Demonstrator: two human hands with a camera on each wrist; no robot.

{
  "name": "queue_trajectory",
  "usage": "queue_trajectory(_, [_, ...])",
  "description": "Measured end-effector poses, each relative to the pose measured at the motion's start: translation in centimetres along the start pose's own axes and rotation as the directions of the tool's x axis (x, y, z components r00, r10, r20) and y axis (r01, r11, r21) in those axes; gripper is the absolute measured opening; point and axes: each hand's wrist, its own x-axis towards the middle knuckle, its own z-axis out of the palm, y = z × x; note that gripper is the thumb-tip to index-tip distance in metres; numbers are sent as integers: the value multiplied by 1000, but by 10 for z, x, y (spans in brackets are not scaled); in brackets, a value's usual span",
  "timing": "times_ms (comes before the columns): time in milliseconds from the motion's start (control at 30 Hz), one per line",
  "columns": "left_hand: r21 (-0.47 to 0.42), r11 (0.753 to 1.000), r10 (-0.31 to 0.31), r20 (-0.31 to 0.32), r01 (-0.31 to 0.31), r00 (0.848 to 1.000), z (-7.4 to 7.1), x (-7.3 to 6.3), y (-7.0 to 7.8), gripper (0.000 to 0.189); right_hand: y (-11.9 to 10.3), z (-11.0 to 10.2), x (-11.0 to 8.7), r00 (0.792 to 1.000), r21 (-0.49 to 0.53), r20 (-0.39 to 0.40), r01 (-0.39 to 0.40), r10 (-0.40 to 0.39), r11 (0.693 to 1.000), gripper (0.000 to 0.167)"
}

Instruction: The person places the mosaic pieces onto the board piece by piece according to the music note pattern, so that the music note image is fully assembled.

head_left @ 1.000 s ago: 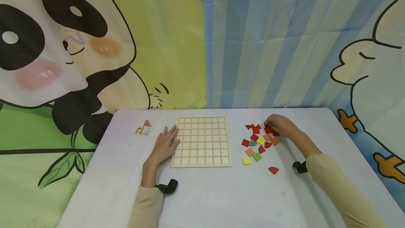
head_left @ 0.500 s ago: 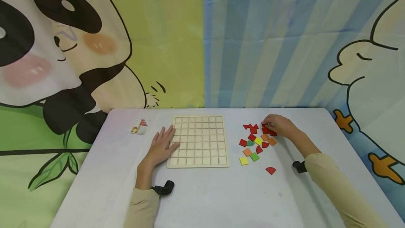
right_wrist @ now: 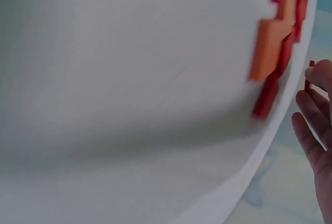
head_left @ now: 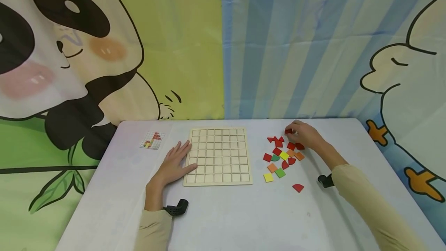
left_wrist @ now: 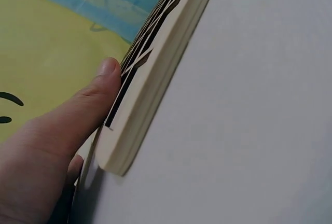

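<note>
A pale wooden grid board [head_left: 218, 184] lies on the table, with my left hand [head_left: 173, 164] resting fingers straight along its left edge. In the left wrist view the thumb [left_wrist: 85, 111] lies on the board's rim [left_wrist: 137, 125]. My right hand [head_left: 304, 134] is at the far side of the loose tiles and pinches a small red tile [head_left: 288, 131] between thumb and fingers. The right wrist view shows this red tile [right_wrist: 308, 83] edge-on, raised off the table. Just below that hand lie a red square tile [head_left: 291, 146] and an orange tile [head_left: 299, 156].
Several red, yellow, green and orange tiles lie scattered right of the board, among them a green square [head_left: 280, 172] and a yellow square [head_left: 268, 177]. A red quarter-circle tile [head_left: 298, 188] lies apart, nearer the front. A printed pattern card [head_left: 152, 140] is at the back left.
My right hand has lifted slightly from the pile with the red tile pinched, uncovering red tiles below. The left hand stays at the board's edge; the head view has shifted slightly.
</note>
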Motion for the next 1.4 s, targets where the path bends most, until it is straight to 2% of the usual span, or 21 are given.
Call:
queue_trajectory(133, [7, 1000, 3, 3, -3, 1000, -3, -3, -2, 91, -30, -2, 17, 999, 72, -27, 30, -28, 997, 31])
queue_trajectory(233, [-5, 1000, 8, 4, -8, 1000, -5, -4, -2, 94, -63, 2, 30, 993, 64, -22, 121, -119, 991, 30])
queue_trajectory(433, [22, 999, 23, -3, -23, 1000, -2, -3, -4, 97, -124, 20, 54, 951, 52, -1, 309, -309, 950, 28])
queue_trajectory(500, [43, 999, 29, -3, -28, 1000, 0, -2, -3, 97, -139, 26, 61, 941, 57, 12, 336, -337, 940, 28])
queue_trajectory(600, [59, 998, 32, -2, -31, 999, 1, -2, -3, 98, -157, 33, 71, 938, 60, 25, 344, -346, 937, 28])
queue_trajectory(833, [81, 996, 25, -2, -25, 1000, -1, -3, -1, 99, -176, 43, 94, 945, 61, 46, 322, -325, 945, 25])
queue_trajectory(1033, [92, 996, 20, -6, -19, 1000, -1, -5, -2, 100, -185, 54, 109, 938, 58, 73, 336, -340, 940, 26])
queue_trajectory(1233, [98, 995, 17, -9, -16, 1000, 1, -5, -3, 100, -193, 65, 117, 933, 24, 94, 347, -347, 938, 27])
queue_trajectory(1400, [103, 994, 31, -13, -30, 999, 2, -3, -2, 98, -194, 68, 116, 922, -26, 61, 384, -382, 923, 25])
